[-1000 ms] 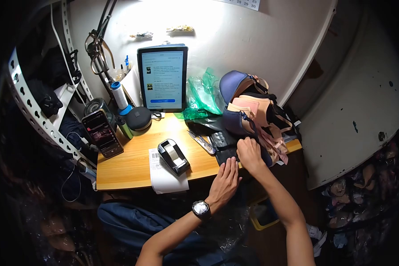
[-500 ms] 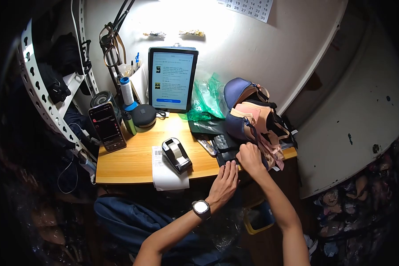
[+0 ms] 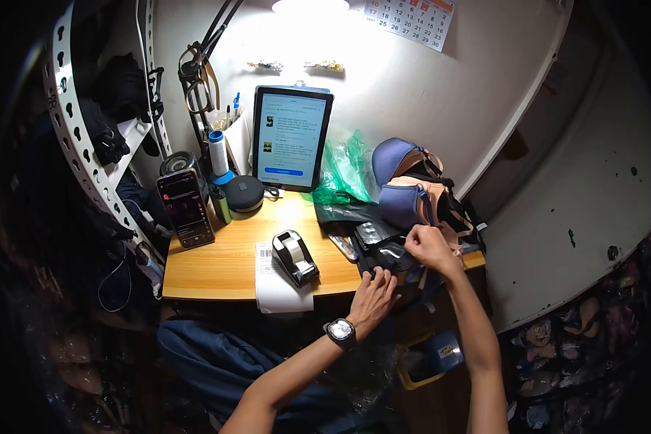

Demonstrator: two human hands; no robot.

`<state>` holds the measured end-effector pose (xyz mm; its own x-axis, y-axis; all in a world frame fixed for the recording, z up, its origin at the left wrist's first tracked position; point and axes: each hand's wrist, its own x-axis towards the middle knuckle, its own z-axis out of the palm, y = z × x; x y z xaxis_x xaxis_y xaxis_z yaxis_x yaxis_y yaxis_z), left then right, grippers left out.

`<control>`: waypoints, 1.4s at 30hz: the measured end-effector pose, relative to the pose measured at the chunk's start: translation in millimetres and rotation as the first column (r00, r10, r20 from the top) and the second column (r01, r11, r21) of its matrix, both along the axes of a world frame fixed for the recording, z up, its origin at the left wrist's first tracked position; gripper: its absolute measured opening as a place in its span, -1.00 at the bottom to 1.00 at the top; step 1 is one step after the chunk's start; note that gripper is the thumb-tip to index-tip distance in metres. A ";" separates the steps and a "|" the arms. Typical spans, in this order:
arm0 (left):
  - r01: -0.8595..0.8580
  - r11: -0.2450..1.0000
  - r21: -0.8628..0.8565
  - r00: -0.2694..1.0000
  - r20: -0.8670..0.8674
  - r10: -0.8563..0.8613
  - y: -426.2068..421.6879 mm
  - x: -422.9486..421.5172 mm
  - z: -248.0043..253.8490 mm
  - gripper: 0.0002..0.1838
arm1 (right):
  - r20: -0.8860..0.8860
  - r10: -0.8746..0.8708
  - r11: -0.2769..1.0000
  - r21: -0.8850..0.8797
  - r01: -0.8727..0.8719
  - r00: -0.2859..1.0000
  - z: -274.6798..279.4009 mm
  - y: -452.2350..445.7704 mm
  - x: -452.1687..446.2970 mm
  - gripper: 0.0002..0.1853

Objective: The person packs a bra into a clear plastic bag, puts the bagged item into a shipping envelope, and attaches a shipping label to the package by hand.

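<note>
My left hand (image 3: 372, 295) rests at the table's front edge, fingers bent and a little apart on a black plastic bag (image 3: 389, 254). Just to its right and higher up, my right hand (image 3: 430, 247) is closed, fingers pinched together at the bag's right side; what they grip is hidden. Beyond that hand lies a pile of bras (image 3: 403, 205), blue cups on the left and peach ones behind, with straps hanging toward the table edge. Left of the bag is a small slim object (image 3: 342, 246), partly covered.
A black tape dispenser (image 3: 295, 258) sits on a white printed paper (image 3: 282, 296). Behind stand a tablet (image 3: 291, 141), a phone (image 3: 186, 210), a round dark case (image 3: 243, 194) and green plastic (image 3: 343, 170). Below the table is a yellow-rimmed bin (image 3: 412, 382).
My right hand has risen and moved right, away from the left. My left hand's fingers, flat and together before, are now bent and apart. The whole view has shifted slightly.
</note>
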<state>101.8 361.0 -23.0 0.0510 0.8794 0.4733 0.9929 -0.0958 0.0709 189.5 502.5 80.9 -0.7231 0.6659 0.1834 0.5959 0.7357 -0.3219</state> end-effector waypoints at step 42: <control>-0.070 0.956 -0.284 0.433 0.855 0.286 -170.1 -140.7 -152.1 -0.59 | 0.250 0.651 0.534 0.521 -0.666 0.717 -22.0 -139.1 -274.7 -0.26</control>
<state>-38.8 190.9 -175.0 -0.4653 0.8852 -0.0010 0.3725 0.1968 0.9069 -85.2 363.4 58.9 -0.9244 -0.2137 0.3158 -0.1288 0.9545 0.2689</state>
